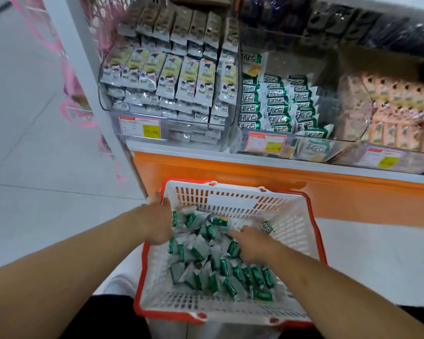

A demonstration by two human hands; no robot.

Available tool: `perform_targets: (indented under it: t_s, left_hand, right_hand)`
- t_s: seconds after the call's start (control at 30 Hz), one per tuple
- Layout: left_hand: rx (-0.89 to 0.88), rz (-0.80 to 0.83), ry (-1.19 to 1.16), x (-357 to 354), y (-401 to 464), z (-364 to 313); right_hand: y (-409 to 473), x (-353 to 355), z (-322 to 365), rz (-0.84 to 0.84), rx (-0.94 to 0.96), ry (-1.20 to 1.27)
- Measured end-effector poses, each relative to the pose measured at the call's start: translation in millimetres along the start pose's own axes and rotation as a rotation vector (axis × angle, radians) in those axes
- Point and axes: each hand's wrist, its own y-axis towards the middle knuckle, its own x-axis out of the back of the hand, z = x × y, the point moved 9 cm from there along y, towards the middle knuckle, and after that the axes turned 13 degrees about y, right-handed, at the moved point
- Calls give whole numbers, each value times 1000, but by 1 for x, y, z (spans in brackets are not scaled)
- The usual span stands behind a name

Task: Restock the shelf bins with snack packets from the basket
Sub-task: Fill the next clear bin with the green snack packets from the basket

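Note:
A white basket with a red rim (301, 216) sits low in front of the shelf. It holds a heap of green-and-white snack packets (206, 260). My left hand (157, 223) grips the basket's left wall near the far corner. My right hand (252, 245) lies inside the basket on the heap, its fingertips buried among the packets, so its grip is unclear. On the shelf above, a clear bin (267, 140) holds rows of the same green packets (277, 106), with a gap at its right side.
Left of that bin is a bin of grey-and-yellow packets (167, 79); a bin of pink packets (397, 111) stands to the right. Dark packets fill the shelf above (353, 28). An orange shelf base (255, 174) runs behind the basket. Pink items (71, 94) hang at the left.

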Motion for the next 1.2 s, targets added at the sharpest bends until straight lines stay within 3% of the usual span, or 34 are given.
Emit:
perform_targets:
  t_s: [0.2, 0.4, 0.67, 1.1, 1.2]
  left_hand:
    - [-24, 16, 14, 4, 7, -4]
    - [-38, 48, 45, 16, 8, -9]
    - [-105, -6, 21, 31, -4, -18]
    - [-210, 46, 12, 25, -6, -32]
    - [-242, 62, 43, 28, -8, -37]
  right_hand:
    - [27, -23, -22, -78, -43, -11]
    - [28, -3, -16, -266, -19, -73]
    - [21, -23, -34, -244, 22, 85]
    - [27, -47, -16, -263, 51, -144]
    - [25, -40, -11, -278, 63, -45]
